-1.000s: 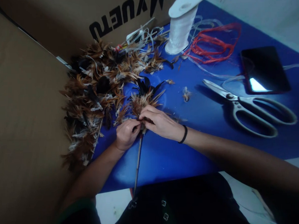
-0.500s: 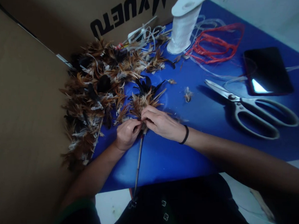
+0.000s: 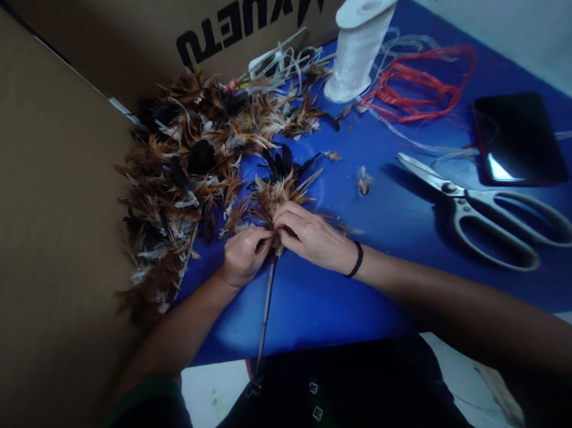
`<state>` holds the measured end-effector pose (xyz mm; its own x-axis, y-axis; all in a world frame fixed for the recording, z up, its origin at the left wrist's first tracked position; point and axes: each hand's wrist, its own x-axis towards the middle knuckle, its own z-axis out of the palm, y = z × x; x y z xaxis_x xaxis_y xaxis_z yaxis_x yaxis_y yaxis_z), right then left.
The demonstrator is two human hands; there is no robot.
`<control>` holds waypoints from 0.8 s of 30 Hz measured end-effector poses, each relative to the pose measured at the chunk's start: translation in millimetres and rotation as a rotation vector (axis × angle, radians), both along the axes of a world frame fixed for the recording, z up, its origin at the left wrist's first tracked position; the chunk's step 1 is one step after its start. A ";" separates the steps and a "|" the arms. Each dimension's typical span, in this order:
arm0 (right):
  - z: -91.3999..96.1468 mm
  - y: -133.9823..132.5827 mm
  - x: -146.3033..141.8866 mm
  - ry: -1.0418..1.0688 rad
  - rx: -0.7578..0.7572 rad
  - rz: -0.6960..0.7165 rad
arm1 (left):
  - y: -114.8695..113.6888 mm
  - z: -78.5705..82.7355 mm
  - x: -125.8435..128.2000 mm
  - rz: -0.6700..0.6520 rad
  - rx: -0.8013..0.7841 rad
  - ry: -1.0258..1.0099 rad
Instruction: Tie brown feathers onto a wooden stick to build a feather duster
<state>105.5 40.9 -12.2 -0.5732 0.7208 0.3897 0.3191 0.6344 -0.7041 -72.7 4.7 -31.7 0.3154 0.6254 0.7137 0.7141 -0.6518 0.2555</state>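
Note:
My left hand (image 3: 244, 253) and my right hand (image 3: 312, 237) meet at the base of a feather bundle (image 3: 281, 194), brown and tan with black tips. Both are closed in a pinch there, fingertips touching; what lies between them is mostly hidden. A thin stick (image 3: 268, 304) runs from under the hands down past the table's near edge toward my lap. The bundle's feathers fan out away from me. To the left spreads a large heap of brown, black and white feathers (image 3: 188, 174), close beside the bundle.
Large scissors (image 3: 482, 210) lie at right, below a dark phone-like device (image 3: 519, 139). Behind are a white spool (image 3: 361, 53), a red plastic cord (image 3: 418, 89) and clear strips. A loose feather tuft (image 3: 362, 181) lies on the blue table (image 3: 320, 308). Cardboard (image 3: 41, 207) walls the left and back.
The view has shifted slightly, so the items at right appear a little farther right. My hands keep the same pinch on the feather bundle, with barely any movement.

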 end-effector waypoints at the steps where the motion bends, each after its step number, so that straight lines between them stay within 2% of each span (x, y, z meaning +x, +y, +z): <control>1: -0.2 -0.2 0.1 0.004 0.000 -0.006 | -0.5 0.2 0.1 0.007 -0.004 0.001; 8: -0.8 -1.4 4.3 0.016 0.017 -0.021 | -4.3 -0.9 -2.6 0.001 -0.134 -0.072; 12: 1.3 -3.0 6.9 -0.004 0.030 -0.016 | -6.1 -2.8 -2.5 0.067 -0.345 -0.216; 17: 3.8 -3.7 9.7 -0.018 0.002 -0.005 | -5.3 -0.6 -0.2 0.080 -0.545 -0.409; 24: 1.7 -2.0 11.0 -0.010 -0.048 0.006 | -0.6 3.1 1.1 0.109 -0.658 -0.523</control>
<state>116.5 38.9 -10.5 -0.5810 0.7352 0.3492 0.3225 0.6018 -0.7306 -71.6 4.1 -28.6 -0.0399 0.9721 0.2312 0.4485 -0.1893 0.8735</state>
